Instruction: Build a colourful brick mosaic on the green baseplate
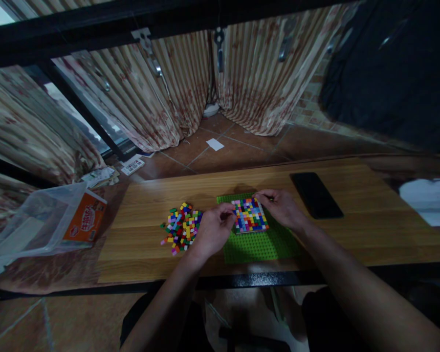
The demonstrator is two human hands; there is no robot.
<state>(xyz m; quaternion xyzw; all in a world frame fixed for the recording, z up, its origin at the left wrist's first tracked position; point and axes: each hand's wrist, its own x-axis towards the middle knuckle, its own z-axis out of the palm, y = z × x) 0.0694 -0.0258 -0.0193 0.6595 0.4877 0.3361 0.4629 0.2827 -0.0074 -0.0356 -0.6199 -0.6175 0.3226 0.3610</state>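
Note:
A green studded baseplate (pixel 258 244) lies on the wooden table (pixel 370 215). A square patch of small multicoloured bricks (pixel 249 215) covers its far part. My left hand (pixel 212 230) rests at the patch's left edge, fingers curled together and touching the bricks. My right hand (pixel 282 208) sits at the patch's far right corner, fingertips pinched at the edge. Whether either hand holds a brick is hidden. A loose pile of coloured bricks (pixel 181 227) lies just left of my left hand.
A black phone (pixel 316 194) lies flat on the table to the right of the baseplate. A clear plastic bag with an orange box (pixel 84 220) sits off the table's left end. Striped curtains (pixel 161 93) and tiled floor are beyond the table.

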